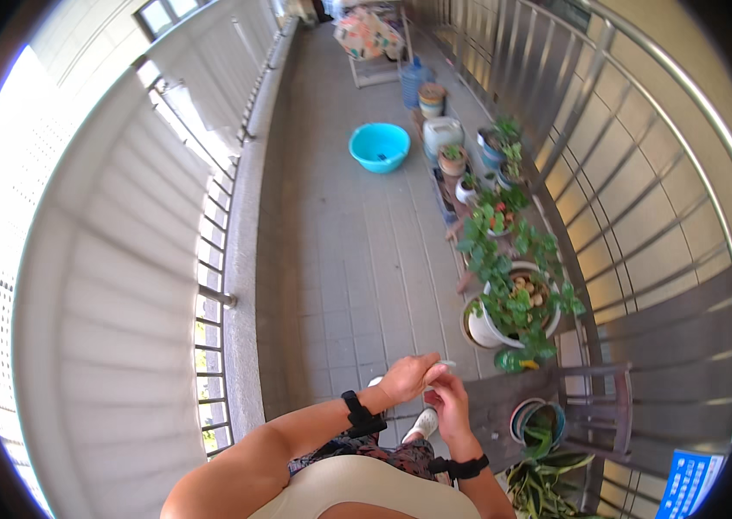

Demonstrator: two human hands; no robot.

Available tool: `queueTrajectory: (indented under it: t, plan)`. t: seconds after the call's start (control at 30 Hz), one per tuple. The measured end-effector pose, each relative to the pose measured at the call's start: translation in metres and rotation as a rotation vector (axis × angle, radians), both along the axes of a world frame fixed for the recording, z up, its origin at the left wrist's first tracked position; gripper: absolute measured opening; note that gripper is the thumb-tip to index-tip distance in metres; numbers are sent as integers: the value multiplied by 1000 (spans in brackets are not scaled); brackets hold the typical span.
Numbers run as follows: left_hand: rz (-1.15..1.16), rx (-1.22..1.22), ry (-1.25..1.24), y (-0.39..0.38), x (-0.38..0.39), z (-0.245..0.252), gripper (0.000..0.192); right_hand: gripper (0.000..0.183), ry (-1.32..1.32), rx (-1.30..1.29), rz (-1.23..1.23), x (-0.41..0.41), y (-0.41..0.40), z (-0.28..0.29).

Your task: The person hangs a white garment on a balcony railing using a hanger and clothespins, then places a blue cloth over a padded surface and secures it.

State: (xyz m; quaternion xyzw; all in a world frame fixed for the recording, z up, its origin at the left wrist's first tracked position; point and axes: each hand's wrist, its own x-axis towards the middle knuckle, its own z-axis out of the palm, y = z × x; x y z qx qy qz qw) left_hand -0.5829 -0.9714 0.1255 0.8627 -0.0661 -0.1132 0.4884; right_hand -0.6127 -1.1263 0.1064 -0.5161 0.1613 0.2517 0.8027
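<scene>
My left hand (409, 377) is curled in front of my body. A small whitish, translucent piece (448, 364) sticks out at its fingertips; it is too small to name and seems held there. Close against it is my right hand (450, 397), fingers bent towards the left thumb; whether it also grips the piece cannot be made out. Black straps circle both wrists. Just right of the hands stands a dark wooden chair (622, 409), with a potted plant (538, 428) on its seat. Beyond it a large white planter (559, 318) holds a leafy plant.
A turquoise plastic basin (379, 144) stands on the tiled floor (366, 259) ahead. Several potted plants, a white jug (442, 135) and a blue water bottle (414, 81) line the right side. Metal railings (684, 143) bound the right; a low ledge (244, 311) runs along the left.
</scene>
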Motion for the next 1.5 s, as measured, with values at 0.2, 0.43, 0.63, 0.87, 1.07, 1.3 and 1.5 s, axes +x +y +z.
queueTrajectory:
  t: [0.2, 0.43, 0.63, 0.87, 1.07, 1.3, 1.5]
  plan:
    - [169, 60, -120, 41, -32, 43, 42, 26, -513, -288, 206, 3, 36, 46]
    - [519, -155, 1, 44, -115, 70, 40, 26, -851, -456, 266, -23, 77, 49]
    - [753, -571, 287, 18, -240, 89, 43, 43, -780, -180, 442, -83, 79, 30]
    - [831, -432, 344, -19, -359, 112, 44, 51, -672, -37, 654, -180, 53, 62]
    - [894, -65, 186, -23, -480, 131, 41, 42, -733, 38, 789, -287, 62, 80]
    - [1543, 188, -60, -11, -759, 87, 35, 33, -689, 54, 1170, -510, 129, 88]
    - [2243, 188, -122, -50, -960, 69, 31, 18, -881, 151, 1702, -708, 166, 112]
